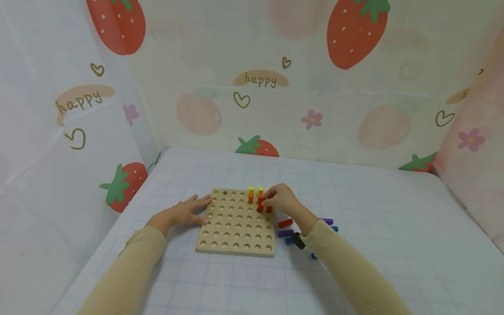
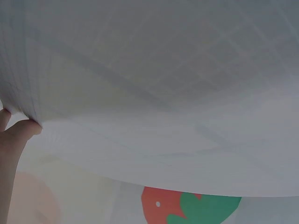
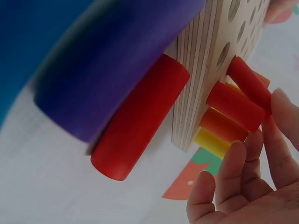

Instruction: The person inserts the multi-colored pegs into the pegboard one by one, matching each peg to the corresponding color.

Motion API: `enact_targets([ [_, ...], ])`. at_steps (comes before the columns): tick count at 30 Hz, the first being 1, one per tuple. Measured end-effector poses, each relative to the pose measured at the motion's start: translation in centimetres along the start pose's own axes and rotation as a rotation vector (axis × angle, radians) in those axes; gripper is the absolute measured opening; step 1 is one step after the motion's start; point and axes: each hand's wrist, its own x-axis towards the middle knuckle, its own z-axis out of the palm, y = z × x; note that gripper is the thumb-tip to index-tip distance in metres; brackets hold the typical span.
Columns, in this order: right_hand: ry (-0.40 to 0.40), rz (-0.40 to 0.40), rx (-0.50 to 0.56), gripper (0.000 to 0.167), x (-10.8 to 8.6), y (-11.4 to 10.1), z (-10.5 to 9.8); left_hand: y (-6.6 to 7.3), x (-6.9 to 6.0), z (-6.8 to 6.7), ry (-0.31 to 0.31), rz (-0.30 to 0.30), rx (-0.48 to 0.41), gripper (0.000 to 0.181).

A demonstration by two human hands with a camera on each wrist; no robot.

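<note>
A pale wooden pegboard [image 1: 230, 225] with rows of round holes lies on the table. My right hand [image 1: 280, 197] pinches a red peg [image 3: 250, 83] between thumb and finger at its top. That peg leans, its lower end at a hole in the board. Beside it another red peg [image 3: 233, 105] stands upright, followed by orange pegs [image 3: 223, 125] and yellow pegs [image 1: 251, 190] toward the far right corner. My left hand [image 1: 182, 213] rests at the board's left edge with fingers spread. Only its thumb side shows in the left wrist view.
Right of the board lie a loose red peg [image 1: 285, 223], a purple peg [image 1: 285, 233] and several blue and purple ones, partly hidden by my right forearm. The white gridded table [image 1: 393, 227] meets a curtain [image 1: 315, 87] printed with strawberries at the back.
</note>
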Motion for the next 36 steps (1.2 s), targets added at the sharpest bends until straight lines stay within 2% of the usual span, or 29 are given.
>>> enact_targets([
  [8, -0.008, -0.001, -0.014, 0.014, -0.2, -0.1, 0.2, 0.1, -0.2, 0.0, -0.002, 0.039, 0.004, 0.086],
  [14, -0.040, -0.026, -0.018, 0.012, -0.3, 0.2, 0.3, 0.0, 0.1, 0.0, -0.005, 0.030, 0.005, 0.087],
  [17, -0.030, -0.028, -0.001, 0.014, -0.5, 0.2, 0.2, 0.0, 0.2, 0.0, -0.002, 0.028, 0.008, 0.086],
  [25, 0.009, -0.064, 0.043, 0.020, -0.7, 0.8, -2.0, 0.0, 0.1, 0.1, 0.002, 0.033, 0.011, 0.085],
  [29, -0.041, -0.045, 0.039, 0.021, -0.7, 1.5, -3.5, 0.0, 0.1, 0.1, 0.003, 0.034, 0.013, 0.085],
  [36, -0.228, 0.009, -0.002, 0.025, -0.7, 3.0, -5.4, 0.3, -0.1, 0.0, 0.003, 0.026, 0.016, 0.086],
])
